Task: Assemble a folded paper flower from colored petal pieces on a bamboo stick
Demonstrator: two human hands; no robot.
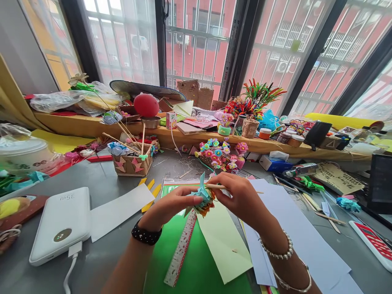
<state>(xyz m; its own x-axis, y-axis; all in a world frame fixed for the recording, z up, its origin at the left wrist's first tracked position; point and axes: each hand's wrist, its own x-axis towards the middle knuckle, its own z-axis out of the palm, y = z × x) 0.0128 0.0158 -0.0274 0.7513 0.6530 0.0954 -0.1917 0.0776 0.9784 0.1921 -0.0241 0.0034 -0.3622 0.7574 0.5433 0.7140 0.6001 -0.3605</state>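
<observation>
While you look down through the head camera, both of your hands meet above the middle of the grey desk (101,183). Your left hand (173,204), with a black band at the wrist, closes its fingers around a folded paper flower (204,201) of blue, yellow and orange layers. Your right hand (243,196), with bracelets at the wrist, pinches a thin wooden stick (214,186) that lies across the top of the flower, touching it. The flower is held in the air, just over a green sheet (199,265) on the desk. On that sheet lie a patterned ruler (180,255) and a pale green strip of paper (225,245), side by side. White sheets (303,241) spread under your right forearm. To the left lies a white power bank (61,222) with its cable plugged in, and beside it a white card (121,210). Farther back stand a small basket (133,164) with paper stars on its wall and a bunch of small paper flowers (219,155).
</observation>
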